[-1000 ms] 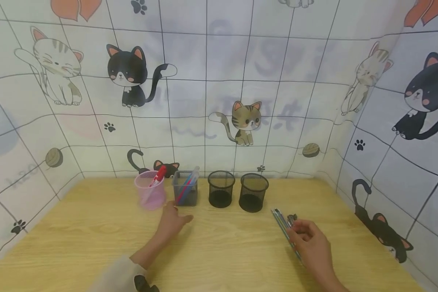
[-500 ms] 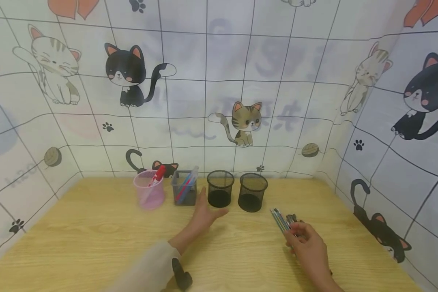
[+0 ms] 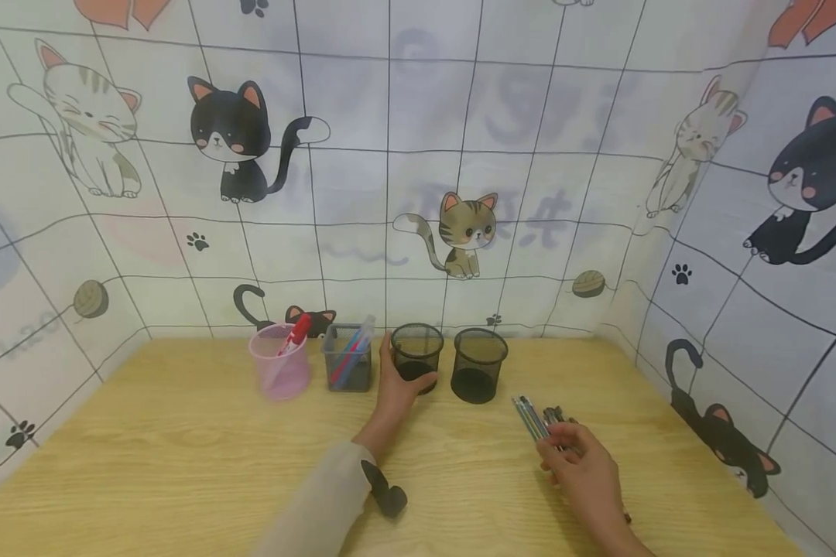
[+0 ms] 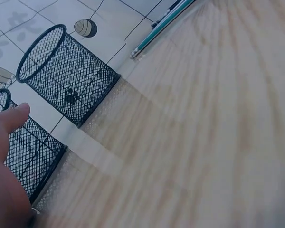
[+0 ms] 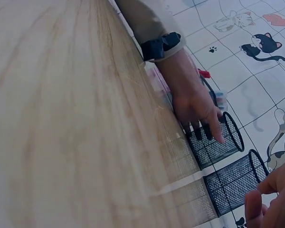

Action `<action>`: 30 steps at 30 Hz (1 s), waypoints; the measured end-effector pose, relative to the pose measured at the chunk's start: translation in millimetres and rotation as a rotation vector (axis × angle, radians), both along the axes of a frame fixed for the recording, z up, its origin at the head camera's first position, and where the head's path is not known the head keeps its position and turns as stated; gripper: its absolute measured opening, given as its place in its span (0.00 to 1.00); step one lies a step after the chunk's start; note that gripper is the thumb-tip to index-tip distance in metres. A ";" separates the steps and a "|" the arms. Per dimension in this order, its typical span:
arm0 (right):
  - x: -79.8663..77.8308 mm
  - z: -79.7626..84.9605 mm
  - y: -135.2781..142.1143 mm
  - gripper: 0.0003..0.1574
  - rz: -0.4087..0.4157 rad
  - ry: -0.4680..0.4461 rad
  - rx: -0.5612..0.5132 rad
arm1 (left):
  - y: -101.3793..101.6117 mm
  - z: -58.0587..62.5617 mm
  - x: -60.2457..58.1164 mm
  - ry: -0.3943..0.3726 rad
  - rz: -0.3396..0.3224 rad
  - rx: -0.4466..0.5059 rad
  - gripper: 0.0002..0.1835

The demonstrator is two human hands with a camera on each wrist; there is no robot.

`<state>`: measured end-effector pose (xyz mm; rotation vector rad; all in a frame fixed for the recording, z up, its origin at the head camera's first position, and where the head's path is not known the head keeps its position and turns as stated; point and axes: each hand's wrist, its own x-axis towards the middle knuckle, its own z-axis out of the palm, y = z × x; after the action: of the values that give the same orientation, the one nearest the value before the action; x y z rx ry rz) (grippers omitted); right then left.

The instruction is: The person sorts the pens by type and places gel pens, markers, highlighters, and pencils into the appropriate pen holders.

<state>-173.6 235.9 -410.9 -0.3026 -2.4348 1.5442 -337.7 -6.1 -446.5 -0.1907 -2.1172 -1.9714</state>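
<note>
My left hand [image 3: 393, 391] reaches round a round black mesh pen holder [image 3: 418, 357], with its fingers along the left side and the thumb across the front. In the left wrist view, the thumb [image 4: 12, 118] lies before the mesh. My right hand [image 3: 588, 472] is bent over several thin pencils [image 3: 527, 418] and darker pens [image 3: 553, 415] on the table, partly hiding them. No object shows between its thumb and forefinger in the right wrist view. A second round black pen holder [image 3: 478, 367] stands upright, apart from both hands.
To the left stand a pink holder [image 3: 279, 375] with a red marker [image 3: 296, 333] and a square grey holder [image 3: 348, 375] with several coloured pens. A wall covering with printed cats [image 3: 240, 139] rises behind and beside the wooden table [image 3: 181, 464].
My left hand has moved right from in front of the square holder to round the left black holder. My right hand has shifted slightly over the pencils and pens, which stay in place.
</note>
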 end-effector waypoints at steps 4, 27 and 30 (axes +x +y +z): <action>0.0 -0.4 -0.7 0.21 0.007 -0.005 -0.004 | -2.3 0.5 -0.8 0.026 0.005 0.007 0.56; 0.9 -4.1 -1.5 0.18 -0.083 0.023 0.148 | -63.6 -0.6 25.1 0.086 -0.682 -0.031 0.51; 0.2 -3.0 -1.8 0.19 -0.084 0.021 0.155 | -67.7 0.2 22.8 0.088 -0.746 -0.018 0.52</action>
<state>-173.4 234.1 -413.9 -0.3524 -2.4746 1.3095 -314.9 -73.8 -446.3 -1.1942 -2.1924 -2.2303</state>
